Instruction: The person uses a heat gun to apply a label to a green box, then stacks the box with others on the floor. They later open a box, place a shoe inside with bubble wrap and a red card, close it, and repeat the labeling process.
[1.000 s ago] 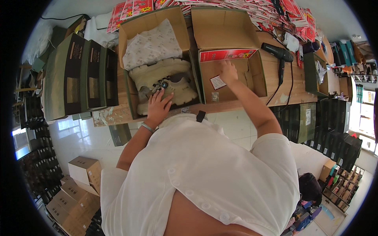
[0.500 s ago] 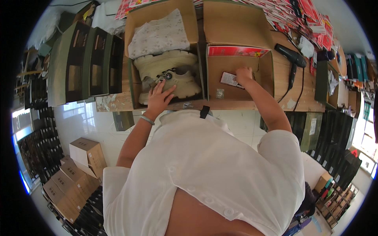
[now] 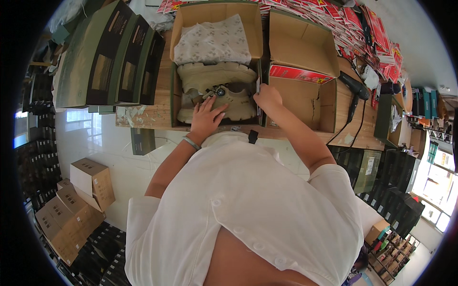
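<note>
A pair of beige chunky shoes (image 3: 237,109) lies on its side in an open shoe box (image 3: 259,43). Spread fingers of my left hand (image 3: 206,118) rest on the nearer shoe, beside its dark round lace dial (image 3: 220,92). My right hand (image 3: 270,99) is closed at the right wall of this box, pinching a white printed card (image 3: 258,86) that shows nearly edge-on. Patterned white tissue paper (image 3: 214,40) leans against the raised lid. To the right stands a second open box (image 3: 328,107) with a red printed sheet (image 3: 300,73) along its back wall.
Several dark green shoe boxes (image 3: 98,62) stand on the table's left. A black hair dryer (image 3: 354,86) with its cord lies at the right. Red printed leaflets (image 3: 329,28) pile up at the back. Brown cartons (image 3: 78,209) sit on the floor at left.
My right hand has moved left with the white card, out of the second box to the shoe box's right wall. My left hand stays on the shoe. The whole view has shifted.
</note>
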`<state>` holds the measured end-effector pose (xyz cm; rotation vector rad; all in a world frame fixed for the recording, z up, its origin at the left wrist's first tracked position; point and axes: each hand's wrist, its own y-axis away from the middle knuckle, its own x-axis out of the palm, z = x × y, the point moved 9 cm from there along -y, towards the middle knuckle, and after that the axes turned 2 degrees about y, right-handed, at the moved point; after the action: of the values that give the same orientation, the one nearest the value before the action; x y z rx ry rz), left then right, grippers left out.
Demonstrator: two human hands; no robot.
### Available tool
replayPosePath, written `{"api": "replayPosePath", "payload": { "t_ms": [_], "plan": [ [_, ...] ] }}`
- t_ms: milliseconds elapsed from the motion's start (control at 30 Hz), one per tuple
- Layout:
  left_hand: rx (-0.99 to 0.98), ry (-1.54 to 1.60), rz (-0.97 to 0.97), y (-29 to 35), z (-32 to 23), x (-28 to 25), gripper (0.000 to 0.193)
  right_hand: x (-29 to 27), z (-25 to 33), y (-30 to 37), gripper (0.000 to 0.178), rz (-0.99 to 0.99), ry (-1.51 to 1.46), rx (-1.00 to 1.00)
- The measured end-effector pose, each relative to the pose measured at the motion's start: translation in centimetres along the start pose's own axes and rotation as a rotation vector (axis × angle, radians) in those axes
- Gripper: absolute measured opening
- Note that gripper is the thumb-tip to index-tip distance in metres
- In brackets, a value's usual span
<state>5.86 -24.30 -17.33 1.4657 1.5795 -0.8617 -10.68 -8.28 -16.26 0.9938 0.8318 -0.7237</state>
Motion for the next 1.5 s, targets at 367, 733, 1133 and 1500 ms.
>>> {"api": "replayPosePath", "payload": {
  "t_ms": [367, 733, 1133, 1500],
  "plan": [
    [0.014, 0.035, 0.018, 0.0, 0.4, 0.0, 0.036, 0.3, -1.0, -0.5, 0.044, -0.053, 0.045, 0.068],
    [-0.019, 0.018, 0.03, 0.1, 0.4, 0.2, 0.034, 2.5, -1.7, 0.1, 0.051, 0.033, 0.004, 0.153],
    [0.024, 0.032, -0.097, -0.7, -1.1, 0.7, 0.029, 3.2, -1.9, 1.4, 0.035, 0.013, 0.044, 0.078],
    [0.039, 0.084, -0.192, -0.5, -1.8, -0.8, 0.03, 1.5, 0.4, 2.7, 0.025, -0.089, 0.078, 0.021]
  ]
}}
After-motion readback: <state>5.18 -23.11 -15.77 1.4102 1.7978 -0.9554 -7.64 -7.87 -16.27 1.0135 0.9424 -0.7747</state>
